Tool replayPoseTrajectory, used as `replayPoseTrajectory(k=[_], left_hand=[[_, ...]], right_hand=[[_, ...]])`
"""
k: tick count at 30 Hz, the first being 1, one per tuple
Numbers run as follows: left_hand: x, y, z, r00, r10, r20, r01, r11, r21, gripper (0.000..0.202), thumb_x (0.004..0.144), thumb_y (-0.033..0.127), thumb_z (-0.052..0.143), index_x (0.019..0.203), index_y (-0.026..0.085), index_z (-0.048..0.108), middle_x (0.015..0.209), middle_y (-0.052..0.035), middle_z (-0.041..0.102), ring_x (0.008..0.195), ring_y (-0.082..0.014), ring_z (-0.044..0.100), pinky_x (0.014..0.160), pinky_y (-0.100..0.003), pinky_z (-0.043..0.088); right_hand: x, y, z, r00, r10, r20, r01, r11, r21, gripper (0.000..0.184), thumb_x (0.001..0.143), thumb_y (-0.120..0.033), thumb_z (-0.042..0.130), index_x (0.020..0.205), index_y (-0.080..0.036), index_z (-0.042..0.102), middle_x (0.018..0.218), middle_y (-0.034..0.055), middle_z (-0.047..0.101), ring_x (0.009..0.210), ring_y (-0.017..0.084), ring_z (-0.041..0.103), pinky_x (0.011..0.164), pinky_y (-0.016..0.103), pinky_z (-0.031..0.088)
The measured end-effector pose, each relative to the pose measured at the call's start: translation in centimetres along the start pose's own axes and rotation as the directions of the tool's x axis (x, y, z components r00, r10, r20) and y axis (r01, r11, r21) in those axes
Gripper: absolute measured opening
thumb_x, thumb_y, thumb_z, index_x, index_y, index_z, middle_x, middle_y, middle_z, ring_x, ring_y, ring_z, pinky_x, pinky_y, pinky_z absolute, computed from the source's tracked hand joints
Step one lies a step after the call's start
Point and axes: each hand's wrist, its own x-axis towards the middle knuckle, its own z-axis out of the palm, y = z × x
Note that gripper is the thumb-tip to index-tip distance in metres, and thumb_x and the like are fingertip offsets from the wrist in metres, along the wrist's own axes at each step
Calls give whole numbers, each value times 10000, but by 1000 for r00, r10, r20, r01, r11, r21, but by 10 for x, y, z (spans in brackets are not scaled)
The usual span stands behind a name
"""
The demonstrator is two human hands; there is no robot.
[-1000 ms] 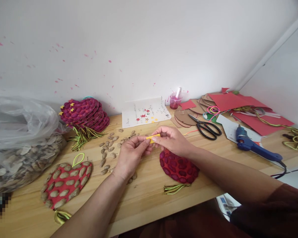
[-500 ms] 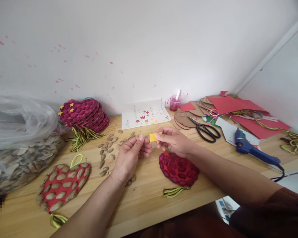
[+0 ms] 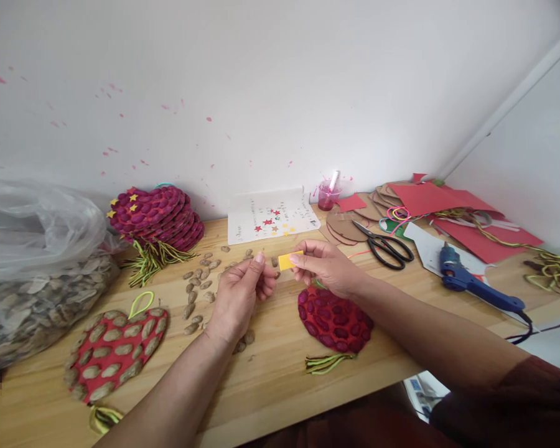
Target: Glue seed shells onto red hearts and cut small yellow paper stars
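Note:
My right hand (image 3: pixel 324 266) pinches a small yellow rectangular piece (image 3: pixel 290 260), perhaps paper or foam, between thumb and fingers above the table. Just left of it is my left hand (image 3: pixel 242 283), closed with the thumb pressed to the curled fingers and apart from the yellow piece. Whatever those fingers hold, if anything, is hidden. Below my right hand lies a heart-shaped craft (image 3: pixel 336 323) covered in purple-painted shells, with a yellow-green tassel. A red heart with unpainted peanut shells (image 3: pixel 116 348) rests to the left of my forearm.
Loose peanut shells (image 3: pixel 191 297) are scattered near my left hand. A plastic bag of shells (image 3: pixel 42 298) and stacked purple hearts (image 3: pixel 168 214) stand left. A sheet with stars (image 3: pixel 247 218) lies behind. Scissors (image 3: pixel 387 249), a blue glue gun (image 3: pixel 480 289) and red sheets (image 3: pixel 429 199) are right.
My left hand has drawn slightly away leftward from the yellow piece, leaving a gap. My right hand still holds the piece nearly in place. The view has shifted a little.

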Motion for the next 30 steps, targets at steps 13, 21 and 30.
replayPoseTrajectory(k=[13, 21, 30], left_hand=[[-1, 2, 0, 996, 69, -51, -65, 994, 85, 397, 861, 510, 612, 691, 153, 644, 484, 18, 508, 412, -65, 393, 398, -172, 304], [-4, 4, -2, 989, 116, -86, -95, 971, 220, 535, 865, 604, 556, 537, 181, 563, 403, 24, 406, 358, -72, 293, 349, -198, 228], [-1, 0, 2, 995, 101, 25, -102, 994, 26, 321, 849, 413, 664, 1007, 137, 707, 719, -9, 606, 573, -88, 494, 514, -196, 402]], right_hand=[[-2, -2, 3, 999, -50, -5, 49, 995, -82, 270, 725, -370, 783, 775, -174, 604, 613, -21, 653, 523, 93, 570, 453, 201, 425], [-1, 1, 1, 998, -66, 3, 66, 990, -125, 261, 761, -384, 758, 784, -183, 593, 627, -12, 653, 548, 105, 587, 468, 210, 441], [-2, -1, 2, 996, -87, 1, 86, 983, -160, 257, 770, -372, 748, 789, -189, 569, 600, -19, 641, 523, 104, 561, 477, 224, 445]])
